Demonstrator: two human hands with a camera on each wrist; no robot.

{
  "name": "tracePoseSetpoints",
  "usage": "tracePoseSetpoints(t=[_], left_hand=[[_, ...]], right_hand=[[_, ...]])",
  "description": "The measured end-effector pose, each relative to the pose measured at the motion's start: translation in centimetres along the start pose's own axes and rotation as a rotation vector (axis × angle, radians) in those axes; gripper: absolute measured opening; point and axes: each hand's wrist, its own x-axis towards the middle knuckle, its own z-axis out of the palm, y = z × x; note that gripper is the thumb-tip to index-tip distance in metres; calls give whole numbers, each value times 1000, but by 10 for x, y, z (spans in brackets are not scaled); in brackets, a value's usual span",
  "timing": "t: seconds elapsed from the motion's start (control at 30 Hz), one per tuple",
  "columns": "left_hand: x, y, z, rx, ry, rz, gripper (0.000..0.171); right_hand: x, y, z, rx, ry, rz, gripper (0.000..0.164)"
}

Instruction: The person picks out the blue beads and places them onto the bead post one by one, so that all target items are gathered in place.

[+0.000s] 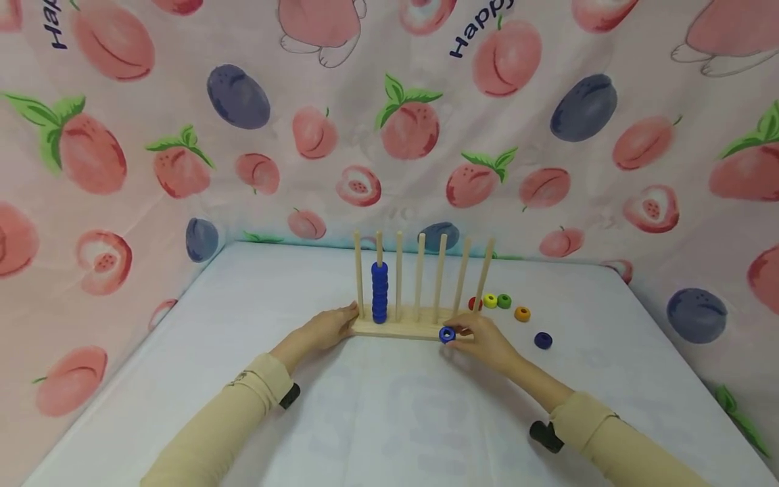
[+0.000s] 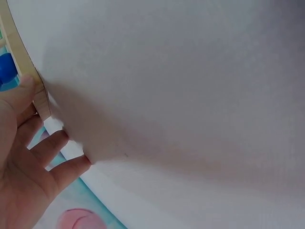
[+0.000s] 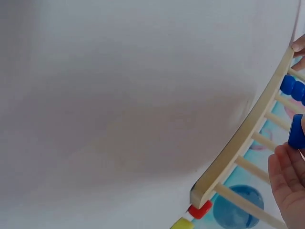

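A wooden peg stand (image 1: 389, 329) with a row of upright pegs stands on the table. Several blue beads (image 1: 380, 294) are stacked on its second peg from the left. My left hand (image 1: 329, 328) grips the left end of the base; in the left wrist view the thumb (image 2: 24, 90) lies on its front face, other fingers spread beyond the end. My right hand (image 1: 485, 340) pinches a single blue bead (image 1: 447, 335) in front of the base's right part, its hole facing the head camera. That bead (image 3: 296, 132) also shows in the right wrist view, off the pegs.
Right of the stand lie loose beads: red (image 1: 475, 304), yellow (image 1: 490, 300), green (image 1: 504, 301), orange (image 1: 522, 314) and dark blue (image 1: 544, 340). The white-covered table (image 1: 377, 419) meets a fruit-patterned cloth (image 1: 341, 88) behind.
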Motion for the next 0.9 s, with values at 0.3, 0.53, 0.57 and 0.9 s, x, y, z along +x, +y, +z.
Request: tracePoseSetpoints(t=[0.3,0.53,0.57,0.9], left_hand=[[0,-2,2,-3,11,4,51],[-1,0,4,-53,17,1,51],[-1,0,4,-52,20,1,51],[-2,-1,2,-26,20,7,53]], right_hand=[[15,-12,9,-11,6,-116,30],[23,-21,17,-1,-45,-78,32],[24,-22,18,5,-47,-79,33],[33,-28,31,111,-34,-62,32]])
